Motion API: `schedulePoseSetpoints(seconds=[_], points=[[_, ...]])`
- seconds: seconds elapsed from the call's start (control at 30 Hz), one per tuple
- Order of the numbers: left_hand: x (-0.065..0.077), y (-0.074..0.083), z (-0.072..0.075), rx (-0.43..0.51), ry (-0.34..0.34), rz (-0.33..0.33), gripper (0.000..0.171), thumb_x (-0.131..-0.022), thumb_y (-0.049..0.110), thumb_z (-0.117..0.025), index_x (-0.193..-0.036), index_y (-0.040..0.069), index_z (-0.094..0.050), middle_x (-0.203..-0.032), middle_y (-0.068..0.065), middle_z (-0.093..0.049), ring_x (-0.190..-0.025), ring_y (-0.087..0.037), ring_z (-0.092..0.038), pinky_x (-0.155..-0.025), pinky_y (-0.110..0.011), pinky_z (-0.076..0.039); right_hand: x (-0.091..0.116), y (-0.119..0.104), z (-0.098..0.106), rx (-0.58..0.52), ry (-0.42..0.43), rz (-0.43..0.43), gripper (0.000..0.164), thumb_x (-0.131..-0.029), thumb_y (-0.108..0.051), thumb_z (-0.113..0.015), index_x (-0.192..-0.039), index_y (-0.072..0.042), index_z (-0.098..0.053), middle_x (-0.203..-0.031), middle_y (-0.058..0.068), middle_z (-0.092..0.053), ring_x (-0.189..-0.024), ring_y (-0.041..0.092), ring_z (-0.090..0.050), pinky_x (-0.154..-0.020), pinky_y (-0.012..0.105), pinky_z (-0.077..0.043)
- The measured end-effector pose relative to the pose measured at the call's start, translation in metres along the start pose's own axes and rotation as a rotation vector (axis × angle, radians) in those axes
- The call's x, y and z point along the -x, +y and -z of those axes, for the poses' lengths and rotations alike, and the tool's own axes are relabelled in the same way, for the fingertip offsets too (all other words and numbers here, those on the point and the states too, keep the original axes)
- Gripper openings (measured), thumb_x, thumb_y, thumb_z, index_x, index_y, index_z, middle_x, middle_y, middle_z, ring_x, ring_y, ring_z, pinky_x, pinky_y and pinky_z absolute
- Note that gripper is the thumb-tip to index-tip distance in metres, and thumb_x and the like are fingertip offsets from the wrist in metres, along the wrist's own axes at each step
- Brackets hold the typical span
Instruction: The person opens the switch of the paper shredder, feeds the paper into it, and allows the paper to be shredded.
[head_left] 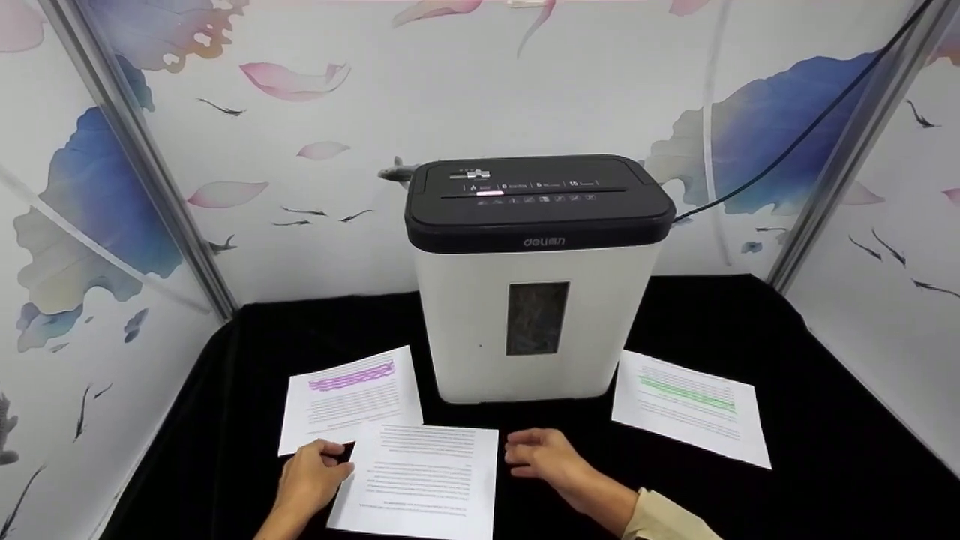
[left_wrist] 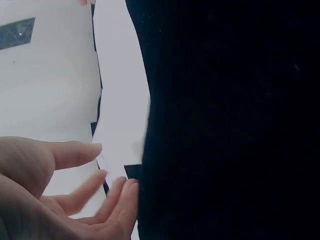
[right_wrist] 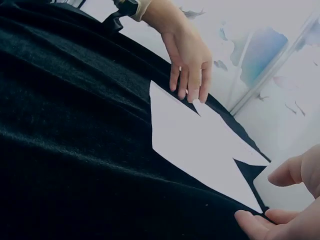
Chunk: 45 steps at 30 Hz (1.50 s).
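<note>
A printed sheet of paper point(head_left: 424, 480) lies at the front of the black cloth, its upper left corner overlapping a sheet with purple marking point(head_left: 352, 397). My left hand point(head_left: 311, 476) is at the front sheet's left side, over the lower edge of the purple-marked one. Thumb and fingers stand apart, as the left wrist view shows. To the right of the front sheet is my right hand point(head_left: 551, 461), its fingers loosely bent and pointing toward the paper's edge. In the right wrist view the right hand point(right_wrist: 292, 205) has a gap between thumb and fingers, with nothing in it.
A white paper shredder point(head_left: 465, 322) with a black top point(head_left: 540, 214) stands behind the sheets. Another sheet point(head_left: 690, 409), marked in green, lies to its right. From the shredder's back a black cord point(head_left: 802, 142) runs up right. Patterned panels point(head_left: 540, 97) enclose the table.
</note>
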<state>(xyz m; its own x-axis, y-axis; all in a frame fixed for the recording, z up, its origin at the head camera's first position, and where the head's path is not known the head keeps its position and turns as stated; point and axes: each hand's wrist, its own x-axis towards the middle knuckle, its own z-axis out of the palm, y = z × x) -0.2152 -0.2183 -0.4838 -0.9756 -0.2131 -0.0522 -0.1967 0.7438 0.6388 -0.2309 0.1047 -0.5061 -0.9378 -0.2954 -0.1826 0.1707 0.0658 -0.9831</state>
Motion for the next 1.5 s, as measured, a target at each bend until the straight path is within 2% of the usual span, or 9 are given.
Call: schedulePoseSetpoints(seconds=[0.07,0.27,0.43,0.93,1.1,1.27,1.5], points=[[0.0,-0.002,0.001,0.008,-0.01,0.016,0.031,-0.072,0.012,-0.071,-0.099,-0.003,-0.064,-0.082,-0.012,-0.068,-0.072,-0.021,-0.063,-0.067,-0.04,-0.049,-0.002,0.002,-0.001,-0.019,0.0,-0.004,0.052,-0.079,-0.006,-0.059,-0.122,0.019,-0.041,-0.12,0.034,-0.05,-0.106,0.031,-0.058,-0.086,0.039,-0.052],[-0.002,-0.003,0.0,0.174,-0.086,0.129,0.032,-0.075,0.006,-0.067,-0.102,-0.01,-0.059,-0.083,-0.016,-0.066,-0.065,-0.018,-0.062,-0.051,-0.032,-0.054,-0.007,0.004,-0.004,-0.059,-0.02,-0.021,0.053,-0.078,-0.004,-0.058,-0.122,0.02,-0.039,-0.119,0.034,-0.052,-0.103,0.029,-0.06,-0.086,0.039,-0.052],[-0.001,-0.004,-0.003,0.226,-0.14,0.179,0.033,-0.076,0.003,-0.067,-0.104,-0.011,-0.058,-0.087,-0.021,-0.063,-0.071,-0.02,-0.064,-0.056,-0.034,-0.056,-0.009,0.007,-0.007,-0.066,-0.024,-0.037,0.053,-0.079,-0.004,-0.059,-0.123,0.019,-0.039,-0.114,0.026,-0.056,-0.092,0.023,-0.062,-0.082,0.038,-0.053],[0.001,-0.003,-0.005,0.257,-0.197,0.182,0.027,-0.078,0.004,-0.067,-0.1,-0.01,-0.06,-0.084,-0.015,-0.066,-0.071,-0.017,-0.064,-0.058,-0.035,-0.055,-0.012,0.013,-0.011,-0.043,0.009,-0.05,0.056,-0.079,-0.008,-0.066,-0.121,0.018,-0.039,-0.087,0.012,-0.066,-0.072,0.015,-0.063,-0.067,0.03,-0.055],[0.002,-0.002,-0.005,0.268,-0.22,0.157,0.023,-0.08,0.005,-0.065,-0.097,-0.011,-0.061,-0.084,-0.015,-0.065,-0.073,-0.018,-0.063,-0.062,-0.038,-0.055,-0.012,0.012,-0.012,-0.003,-0.002,-0.068,0.041,-0.079,-0.007,-0.068,-0.109,0.014,-0.05,-0.081,0.009,-0.066,-0.068,0.014,-0.063,-0.062,0.028,-0.054],[0.001,-0.001,-0.006,0.3,-0.243,0.159,0.022,-0.082,0.006,-0.063,-0.097,-0.011,-0.061,-0.082,-0.014,-0.065,-0.072,-0.019,-0.064,-0.063,-0.039,-0.056,-0.012,0.01,-0.011,0.045,-0.028,-0.078,0.023,-0.077,-0.004,-0.069,-0.094,0.007,-0.059,-0.075,0.006,-0.066,-0.063,0.013,-0.062,-0.057,0.027,-0.053],[-0.004,0.001,-0.004,0.325,-0.267,0.138,0.025,-0.085,0.009,-0.062,-0.099,-0.011,-0.06,-0.084,-0.012,-0.066,-0.075,-0.021,-0.065,-0.067,-0.041,-0.056,-0.007,0.002,0.002,0.171,-0.123,-0.063,0.021,-0.075,-0.007,-0.073,-0.09,0.006,-0.065,-0.076,0.01,-0.068,-0.062,0.015,-0.062,-0.057,0.028,-0.054]])
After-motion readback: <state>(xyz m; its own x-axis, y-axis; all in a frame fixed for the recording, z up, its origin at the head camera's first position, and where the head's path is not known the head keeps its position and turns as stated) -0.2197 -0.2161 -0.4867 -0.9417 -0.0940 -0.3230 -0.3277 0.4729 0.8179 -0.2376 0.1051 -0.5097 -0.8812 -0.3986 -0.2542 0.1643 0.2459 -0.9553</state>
